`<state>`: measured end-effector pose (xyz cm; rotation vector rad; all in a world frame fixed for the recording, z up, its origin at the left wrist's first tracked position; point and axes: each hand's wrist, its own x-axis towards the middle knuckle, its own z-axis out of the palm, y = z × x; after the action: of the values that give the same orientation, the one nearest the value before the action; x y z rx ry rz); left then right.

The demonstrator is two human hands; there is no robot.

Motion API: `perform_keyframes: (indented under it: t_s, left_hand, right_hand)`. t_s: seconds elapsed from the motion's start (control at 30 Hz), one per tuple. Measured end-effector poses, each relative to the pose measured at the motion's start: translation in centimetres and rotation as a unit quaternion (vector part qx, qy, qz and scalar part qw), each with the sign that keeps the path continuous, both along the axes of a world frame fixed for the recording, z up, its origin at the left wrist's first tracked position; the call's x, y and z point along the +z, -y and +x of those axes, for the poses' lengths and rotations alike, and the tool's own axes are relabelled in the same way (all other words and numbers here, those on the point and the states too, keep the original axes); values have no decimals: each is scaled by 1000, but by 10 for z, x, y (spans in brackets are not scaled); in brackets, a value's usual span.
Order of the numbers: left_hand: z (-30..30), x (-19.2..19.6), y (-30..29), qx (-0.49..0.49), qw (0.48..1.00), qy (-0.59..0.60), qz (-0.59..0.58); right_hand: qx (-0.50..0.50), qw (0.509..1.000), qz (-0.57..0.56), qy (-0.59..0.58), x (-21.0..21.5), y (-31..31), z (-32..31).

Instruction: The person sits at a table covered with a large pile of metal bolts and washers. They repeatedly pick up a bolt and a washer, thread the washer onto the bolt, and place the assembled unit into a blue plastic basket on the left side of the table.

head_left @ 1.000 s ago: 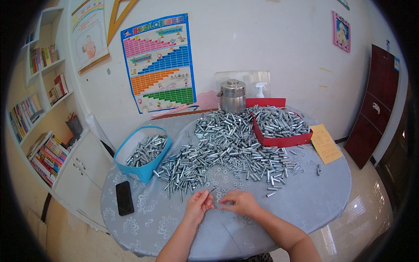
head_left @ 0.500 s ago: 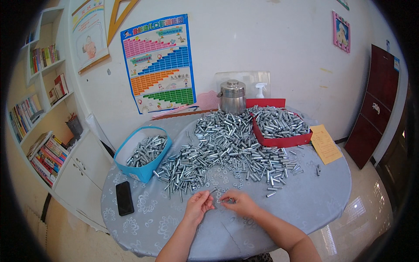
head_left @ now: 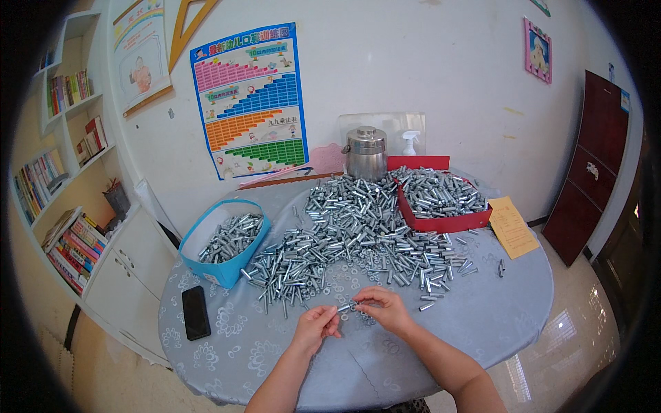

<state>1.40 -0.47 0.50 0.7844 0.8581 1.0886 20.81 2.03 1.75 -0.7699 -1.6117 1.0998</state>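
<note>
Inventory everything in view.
Table: one, grey, centre
Left box: one, blue, on table
Right box: one, red, on table
Metal pieces: uncountable, silver, mid-table and in boxes
Rings: many, silver, table's middle
Phone: one, black, table's left
Canister: one, silver, table's back
Spray bottle: one, white, by canister
Paper: one, yellow, table's right
Posters: two, multicoloured, on wall
Set square: one, tan, on wall
Picture: one, pink-framed, on wall
Shelving: one, white, left
Books: many, mixed, on shelving
Panel: one, dark red, right
Left hand: one, holding metal rod
Right hand: one, at rod's other end
</note>
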Motion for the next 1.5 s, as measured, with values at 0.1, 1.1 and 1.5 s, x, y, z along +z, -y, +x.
perform_keyframes:
  t_s: [0.1, 1.1, 1.5]
  left_hand:
    - [0, 1, 0, -2, 1000, -1, -1]
    - [5, 1, 1, 79, 996, 18, 48]
    - [3, -5, -5, 136, 988, 13, 68]
  right_hand:
    - [-10, 1000, 14, -10, -1, 0, -2]
    - [27, 988, -135, 75, 8, 10, -4]
    - [-49, 984, -112, 127, -13, -8, 11]
